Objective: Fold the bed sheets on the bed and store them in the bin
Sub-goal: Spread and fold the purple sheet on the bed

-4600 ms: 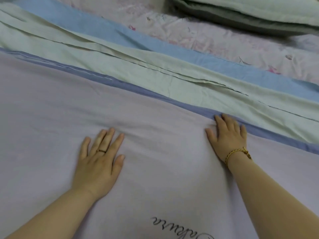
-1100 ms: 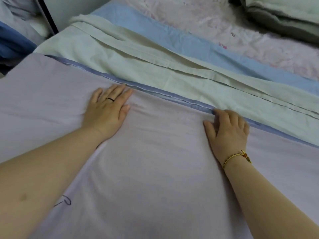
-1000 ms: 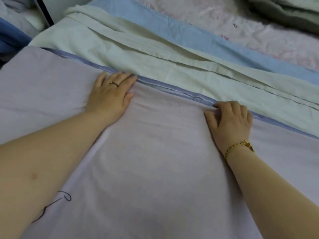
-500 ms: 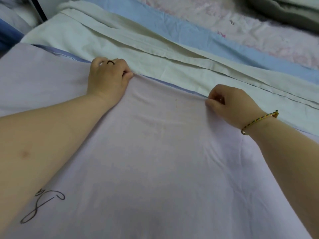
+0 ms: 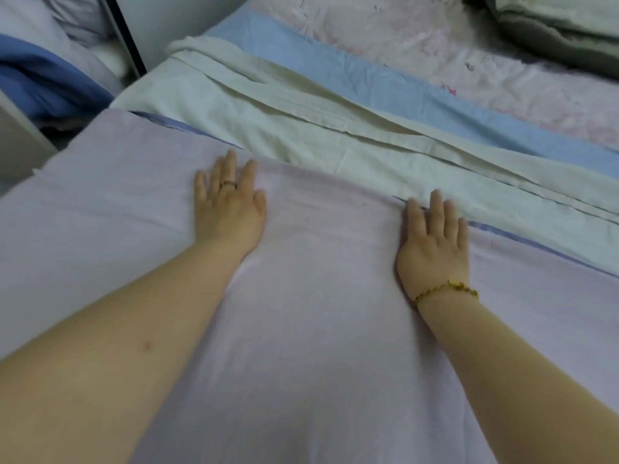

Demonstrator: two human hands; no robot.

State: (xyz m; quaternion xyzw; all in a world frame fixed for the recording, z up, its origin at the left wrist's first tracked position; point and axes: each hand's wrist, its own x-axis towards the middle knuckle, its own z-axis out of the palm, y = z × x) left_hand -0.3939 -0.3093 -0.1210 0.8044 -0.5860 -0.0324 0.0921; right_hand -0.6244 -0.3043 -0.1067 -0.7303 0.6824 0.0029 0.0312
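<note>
Pink floral blanket (image 5: 435, 45) runs across the far side; fuzzy texture, small dark-pink and grey motifs. Top right corner: grey-green padded quilt (image 5: 542, 38) lying on the blanket, paler layer over a darker one, cut off by the frame edge. Top left: thin dark bar (image 5: 124, 35) running diagonally, plain white panel (image 5: 174, 15) just right of it. Left of the bar: crumpled pale bluish-white cloth (image 5: 40, 18), blurred, with a blue cloth (image 5: 43, 78) below it, touching. Left edge, below the blue cloth: flat pale grey surface (image 5: 16, 142), can't tell what it is.
</note>
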